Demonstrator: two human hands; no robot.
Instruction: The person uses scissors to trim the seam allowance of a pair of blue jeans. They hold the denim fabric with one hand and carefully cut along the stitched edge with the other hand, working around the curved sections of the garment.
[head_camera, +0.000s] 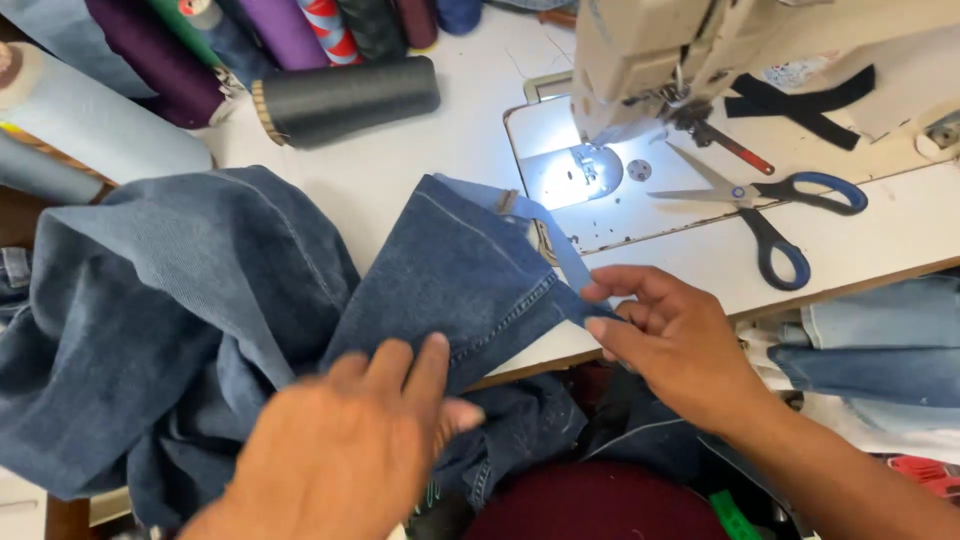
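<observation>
Jeans (300, 290): dark blue denim heaped over the near left of the white table (420, 150), one hemmed leg stretched right toward the machine, the rest spilling off the near edge into the lap.
Strip (560, 240): a narrow, lighter blue denim band lying along the leg's right edge, running from near the lit plate back to the right hand.
Right hand (670, 335): at the near table edge, thumb and fingers pinched on the end of the strip where it meets the leg's corner.
Left hand (350, 440): near centre, blurred, fingers loosely spread and resting on the leg's near hem; no firm grip can be seen.
Sewing machine (650, 50): cream head at far right, its lamp lighting the needle plate (580, 175).
Scissors (770, 205): blue-handled, blades apart, lying right of the plate.
Black straps (800, 100): crossed on the table, far right.
Thread cones (340, 95): black, purple and grey, lying along the far left.
Folded denim (880, 340): pale blue pile, near right, below the table edge.
</observation>
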